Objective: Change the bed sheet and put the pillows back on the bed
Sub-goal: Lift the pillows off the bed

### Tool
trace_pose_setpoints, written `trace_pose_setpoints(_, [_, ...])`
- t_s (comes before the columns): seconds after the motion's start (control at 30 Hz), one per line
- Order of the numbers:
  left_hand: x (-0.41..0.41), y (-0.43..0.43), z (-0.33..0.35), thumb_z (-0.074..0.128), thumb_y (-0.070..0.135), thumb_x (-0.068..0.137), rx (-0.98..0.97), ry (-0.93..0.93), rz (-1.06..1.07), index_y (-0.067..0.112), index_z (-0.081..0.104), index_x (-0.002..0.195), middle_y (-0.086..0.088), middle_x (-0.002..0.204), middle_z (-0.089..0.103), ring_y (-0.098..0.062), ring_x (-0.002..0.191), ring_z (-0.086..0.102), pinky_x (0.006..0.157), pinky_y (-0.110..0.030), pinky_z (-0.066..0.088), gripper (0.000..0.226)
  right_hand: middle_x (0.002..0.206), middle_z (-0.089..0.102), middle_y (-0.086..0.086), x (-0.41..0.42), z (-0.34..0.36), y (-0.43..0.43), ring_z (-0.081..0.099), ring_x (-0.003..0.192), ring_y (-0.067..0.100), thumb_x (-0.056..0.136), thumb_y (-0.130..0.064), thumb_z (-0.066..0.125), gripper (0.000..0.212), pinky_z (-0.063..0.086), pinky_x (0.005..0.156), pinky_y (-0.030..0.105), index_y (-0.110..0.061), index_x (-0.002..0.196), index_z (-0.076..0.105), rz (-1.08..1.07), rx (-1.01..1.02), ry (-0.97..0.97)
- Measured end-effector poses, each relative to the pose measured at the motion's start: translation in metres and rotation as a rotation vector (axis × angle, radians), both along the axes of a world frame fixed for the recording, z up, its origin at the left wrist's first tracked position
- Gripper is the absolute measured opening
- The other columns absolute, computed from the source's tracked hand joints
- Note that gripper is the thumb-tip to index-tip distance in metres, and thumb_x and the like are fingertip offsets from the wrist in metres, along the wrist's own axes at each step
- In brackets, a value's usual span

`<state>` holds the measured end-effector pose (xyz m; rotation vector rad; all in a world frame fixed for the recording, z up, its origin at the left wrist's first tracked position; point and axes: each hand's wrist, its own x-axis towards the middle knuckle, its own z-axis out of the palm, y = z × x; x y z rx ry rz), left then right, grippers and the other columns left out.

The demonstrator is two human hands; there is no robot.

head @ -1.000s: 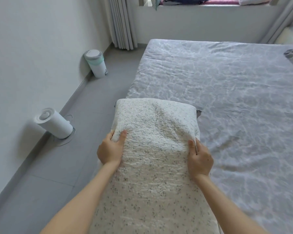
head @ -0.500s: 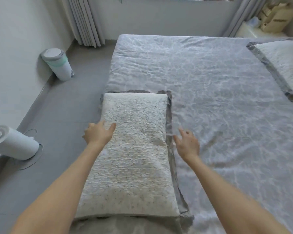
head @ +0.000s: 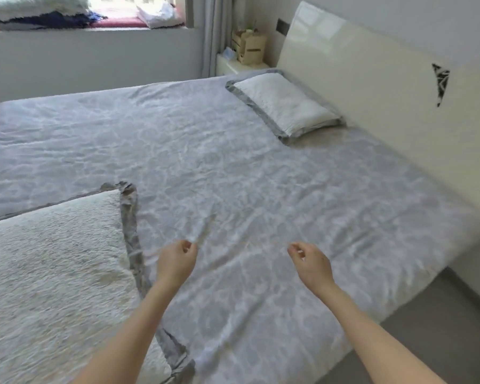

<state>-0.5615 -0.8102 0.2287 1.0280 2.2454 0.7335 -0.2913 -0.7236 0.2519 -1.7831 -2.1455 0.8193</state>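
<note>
**Head view: one pillow at the headboard, one still to place**

Head view: the grey patterned bed sheet [head: 233, 176] looks fully spread, with only shallow creases. The sheet change therefore seems done, and the step in hand is the pillows. The far pillow [head: 283, 103] lies against the headboard [head: 358, 87] on the window side. The near pillow [head: 53, 273] lies on the bed's near left part, well apart from the headboard.

The left hand [head: 175, 261] and right hand [head: 311, 261] hover over the sheet between the two pillows. Their fingers are loosely curled and appear to hold nothing (motion blur softens the fingertips).

The next move probably calls for both hands to grip the near pillow by its sides. They would then carry it to the bare stretch of sheet at the headboard, just beside the far pillow.

That path crosses open sheet with nothing lying on it. The bed's near edge drops to the floor [head: 427, 328] on the right. The near pillow runs out of frame on the left, so any overhang cannot be told.
</note>
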Motion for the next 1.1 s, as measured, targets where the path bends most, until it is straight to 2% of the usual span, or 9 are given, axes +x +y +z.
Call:
trace_pose_setpoints(0.1, [0.086, 0.054, 0.02, 0.048, 0.031, 0.096, 0.01, -0.007, -0.075, 0.006, 0.066, 0.104, -0.008, 0.1, 0.068, -0.025, 0.093, 0.062, 0.069, -0.027, 0.04, 0.032, 0.105, 0.065, 0.004, 0.088, 0.018, 0.033, 0.051, 0.082, 0.011, 0.099, -0.032, 0.045, 0.03, 0.035, 0.061, 0.019, -0.012, 0.103, 0.066, -0.095, 0.009, 0.027])
trace_pose_setpoints(0.23, [0.202, 0.124, 0.039, 0.048, 0.03, 0.097, 0.047, -0.025, -0.117, 0.006, 0.065, 0.109, -0.01, 0.105, 0.068, -0.023, 0.095, 0.061, 0.069, -0.025, 0.035, 0.032, 0.105, 0.065, 0.001, 0.204, 0.033, 0.08, 0.054, 0.087, 0.01, 0.1, -0.034, 0.042, 0.031, 0.04, 0.071, 0.023, -0.013, 0.108, 0.065, -0.138, -0.012, 0.083])
trace_pose_setpoints(0.37, [0.305, 0.182, 0.044, 0.048, 0.03, 0.097, 0.038, -0.031, -0.137, 0.005, 0.064, 0.109, -0.012, 0.105, 0.067, -0.02, 0.086, 0.058, 0.07, -0.026, 0.039, 0.032, 0.098, 0.06, -0.005, 0.306, 0.04, 0.121, 0.052, 0.086, 0.008, 0.1, -0.034, 0.041, 0.032, 0.039, 0.067, 0.02, -0.015, 0.113, 0.063, -0.168, -0.046, 0.105])
trace_pose_setpoints(0.5, [0.385, 0.238, 0.054, 0.047, 0.031, 0.097, 0.016, -0.036, -0.167, 0.006, 0.061, 0.114, -0.012, 0.111, 0.065, -0.018, 0.081, 0.053, 0.069, -0.027, 0.041, 0.034, 0.103, 0.062, -0.005, 0.385, 0.043, 0.16, 0.052, 0.089, 0.008, 0.1, -0.036, 0.041, 0.032, 0.038, 0.069, 0.021, -0.015, 0.112, 0.063, -0.203, -0.064, 0.129])
trace_pose_setpoints(0.6, [0.421, 0.28, 0.06, 0.044, 0.035, 0.098, -0.019, 0.012, -0.2, 0.01, 0.06, 0.119, -0.008, 0.117, 0.064, -0.017, 0.079, 0.054, 0.06, -0.026, 0.041, 0.036, 0.097, 0.062, -0.003, 0.425, 0.044, 0.19, 0.056, 0.088, 0.012, 0.1, -0.035, 0.041, 0.031, 0.038, 0.062, 0.017, -0.014, 0.106, 0.064, -0.228, -0.062, 0.137])
trace_pose_setpoints(0.7, [0.452, 0.323, 0.06, 0.044, 0.035, 0.098, -0.026, 0.039, -0.218, 0.009, 0.06, 0.119, -0.01, 0.118, 0.063, -0.022, 0.085, 0.058, 0.068, -0.03, 0.045, 0.037, 0.1, 0.065, 0.001, 0.462, 0.045, 0.223, 0.057, 0.088, 0.016, 0.1, -0.035, 0.041, 0.034, 0.041, 0.068, 0.027, -0.01, 0.104, 0.064, -0.246, -0.07, 0.156])
trace_pose_setpoints(0.9, [0.503, 0.424, 0.048, 0.045, 0.033, 0.097, -0.023, 0.061, -0.193, 0.006, 0.061, 0.114, -0.011, 0.117, 0.064, -0.027, 0.092, 0.061, 0.073, -0.032, 0.047, 0.035, 0.095, 0.067, 0.008, 0.527, 0.04, 0.318, 0.061, 0.093, 0.025, 0.099, -0.036, 0.042, 0.038, 0.045, 0.071, 0.028, -0.005, 0.096, 0.064, -0.207, -0.104, 0.126])
trace_pose_setpoints(1.0, [0.523, 0.485, 0.038, 0.047, 0.033, 0.096, -0.034, 0.039, -0.147, 0.006, 0.062, 0.113, -0.012, 0.118, 0.064, -0.028, 0.096, 0.062, 0.081, -0.037, 0.051, 0.036, 0.088, 0.065, 0.005, 0.554, 0.036, 0.383, 0.06, 0.084, 0.023, 0.099, -0.037, 0.043, 0.036, 0.038, 0.062, 0.02, -0.008, 0.091, 0.063, -0.18, -0.116, 0.124])
trace_pose_setpoints(1.1, [0.542, 0.538, 0.031, 0.046, 0.032, 0.097, -0.066, 0.021, -0.123, 0.004, 0.06, 0.116, -0.013, 0.12, 0.063, -0.027, 0.1, 0.06, 0.082, -0.036, 0.05, 0.036, 0.077, 0.059, -0.008, 0.576, 0.039, 0.444, 0.052, 0.07, 0.006, 0.099, -0.034, 0.042, 0.028, 0.036, 0.058, 0.014, -0.021, 0.081, 0.057, -0.149, -0.114, 0.105])
